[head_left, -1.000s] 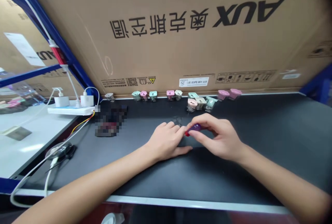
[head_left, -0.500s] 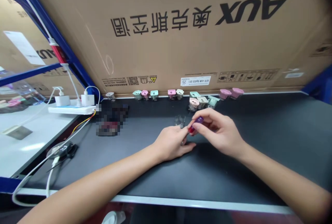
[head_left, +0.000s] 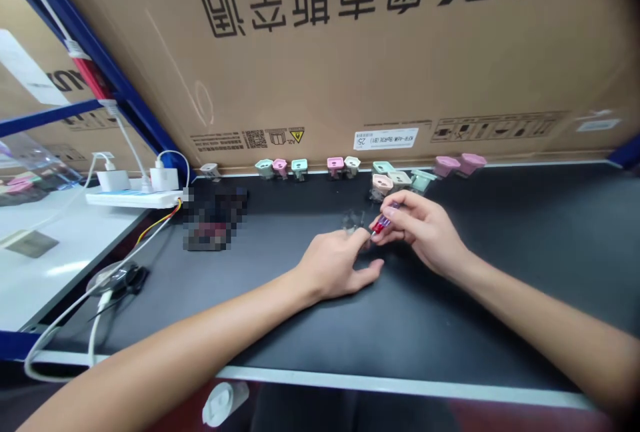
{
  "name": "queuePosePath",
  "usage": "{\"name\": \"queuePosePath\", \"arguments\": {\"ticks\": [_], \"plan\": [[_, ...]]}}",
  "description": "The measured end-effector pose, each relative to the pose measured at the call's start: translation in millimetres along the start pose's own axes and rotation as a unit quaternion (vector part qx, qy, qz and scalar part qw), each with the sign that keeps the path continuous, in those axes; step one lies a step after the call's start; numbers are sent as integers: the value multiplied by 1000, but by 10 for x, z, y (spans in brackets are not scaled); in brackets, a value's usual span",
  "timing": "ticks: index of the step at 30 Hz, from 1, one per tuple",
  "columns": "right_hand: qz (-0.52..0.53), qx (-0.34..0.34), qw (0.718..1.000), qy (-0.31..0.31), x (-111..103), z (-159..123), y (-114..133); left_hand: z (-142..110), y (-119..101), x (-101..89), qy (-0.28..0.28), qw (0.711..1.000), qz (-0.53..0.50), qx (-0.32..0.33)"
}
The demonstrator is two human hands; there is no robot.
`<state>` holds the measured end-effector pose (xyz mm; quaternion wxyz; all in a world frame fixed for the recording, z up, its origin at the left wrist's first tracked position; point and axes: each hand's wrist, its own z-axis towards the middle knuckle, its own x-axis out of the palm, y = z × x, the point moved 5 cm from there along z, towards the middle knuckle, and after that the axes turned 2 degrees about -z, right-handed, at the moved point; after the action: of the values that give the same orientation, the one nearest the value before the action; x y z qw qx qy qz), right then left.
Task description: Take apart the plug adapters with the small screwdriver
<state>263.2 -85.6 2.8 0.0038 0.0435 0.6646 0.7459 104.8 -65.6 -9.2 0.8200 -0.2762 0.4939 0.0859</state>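
Note:
My right hand (head_left: 425,232) pinches a small screwdriver (head_left: 383,222) with a purple and red handle. Its short metal shaft slants down to the left, and the tip meets or nearly meets the left index finger. My left hand (head_left: 337,264) rests palm down on the dark table, its thumb stretched out and apart from the index finger. The other left fingers are mostly hidden, and I see nothing held there. Just beyond the left fingers lie small clear, smoky pieces (head_left: 354,219), too blurred to name.
Several pastel plug-like pieces (head_left: 335,165) line the back of the dark table (head_left: 300,339), against a large cardboard box (head_left: 300,79). At left are a white power strip (head_left: 135,199), cables and a pixelated dark object (head_left: 213,222). A white cup-like container (head_left: 225,403) is below the front edge.
The screwdriver has tilted, so its metal shaft now shows. My left thumb has spread away from the index finger. The whole view has shifted slightly.

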Motion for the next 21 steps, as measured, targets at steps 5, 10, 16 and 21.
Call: {"name": "queuePosePath", "arguments": {"ticks": [5,10,16,21], "plan": [[24,31,999,-29,-7,18,-62,9,15,0,8,1000,6,-27],[51,57,996,-38,-1,19,-103,7,24,-10,20,999,2,-34],[68,78,993,-51,4,25,-130,1,26,-19,24,999,8,-34],[48,31,998,-33,13,20,-69,5,46,-37,9,999,-7,-33]]}}
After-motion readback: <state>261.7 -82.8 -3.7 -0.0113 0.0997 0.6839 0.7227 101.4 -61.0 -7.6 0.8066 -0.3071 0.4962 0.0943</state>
